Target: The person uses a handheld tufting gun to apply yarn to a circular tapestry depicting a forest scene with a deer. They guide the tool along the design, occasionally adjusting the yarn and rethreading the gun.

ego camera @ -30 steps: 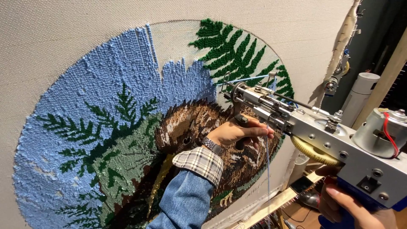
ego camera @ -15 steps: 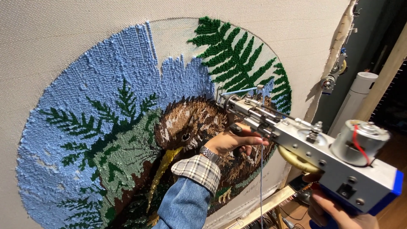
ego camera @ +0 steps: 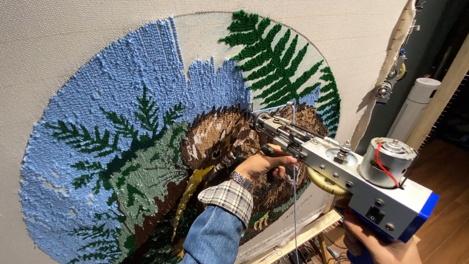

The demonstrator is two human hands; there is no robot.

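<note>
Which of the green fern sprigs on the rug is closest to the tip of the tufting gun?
The large bright green fern at upper right, just above the grey metal tufting gun; the darker sprigs sit far left, across the brown bird.

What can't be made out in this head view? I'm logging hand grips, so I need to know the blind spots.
- Right hand: cut off by the bottom edge, largely hidden behind the tufting gun.
- Left hand: fingers wrap the front handle; the gun body hides their tips.
- Needle tip: contact point on the tufted cloth hidden behind the gun's nose.
- Round design: lower part cut off by the bottom edge.
</note>
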